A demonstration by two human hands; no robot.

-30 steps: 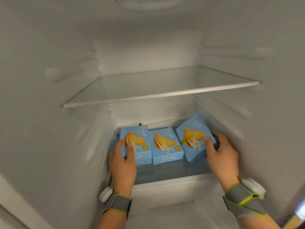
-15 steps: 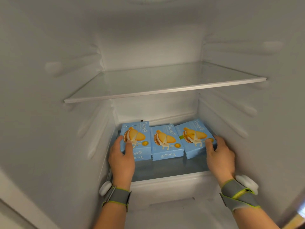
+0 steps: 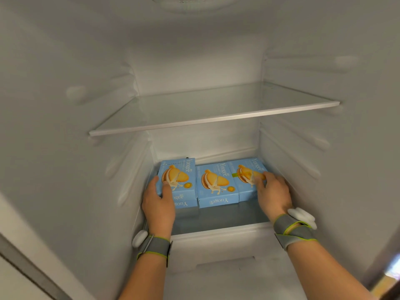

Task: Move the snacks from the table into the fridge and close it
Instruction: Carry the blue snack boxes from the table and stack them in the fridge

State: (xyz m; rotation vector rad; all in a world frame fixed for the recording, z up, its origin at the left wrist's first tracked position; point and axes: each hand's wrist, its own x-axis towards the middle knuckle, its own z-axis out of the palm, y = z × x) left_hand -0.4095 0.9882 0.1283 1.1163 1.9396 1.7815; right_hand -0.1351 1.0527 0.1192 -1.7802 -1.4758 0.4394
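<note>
Although three snack boxes already lie in the fridge (image 3: pixel 65 148), its door is not yet shut, and I cannot see whether more remain outside. The middle box (image 3: pixel 216 185) lies flat, picture up, long axis running front to back with an end panel facing me; the left box (image 3: pixel 180 180) touches its left side and lies the same way, while the right box (image 3: pixel 245 176) sits against its right side, slightly askew. My left hand (image 3: pixel 159 202) grips the left box's outer edge, thumb on top, and my right hand (image 3: pixel 272 193) holds the right box likewise.
</note>
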